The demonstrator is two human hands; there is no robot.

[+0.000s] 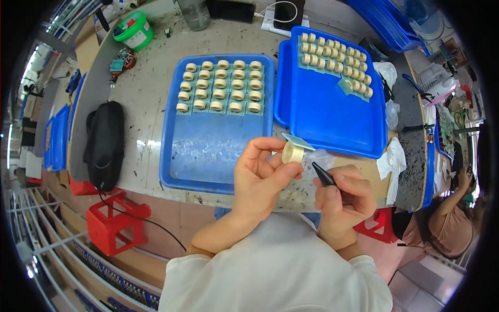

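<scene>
My left hand [258, 177] pinches a cream ring-shaped coil [292, 154] with a small pale-green board [299, 141] at its upper side. The ring is tilted, its round opening toward me. Just right of it, my right hand [345, 200] is closed around a black tapered tool [323, 174]; its pointed tip is aimed at the ring and stands apart from it. What kind of tool it is, I cannot make out. Behind my left hand lies a blue tray [218, 135] with rows of similar rings on green boards. Another blue tray [338, 122] bears more of them at its far end.
A black pouch [105, 143] lies on the table's left, with a green tub [134, 31] farther back. White tissue [392, 158] sits by the right edge. Red stools [117, 221] stand below the table. Another person [447, 223] is at the far right.
</scene>
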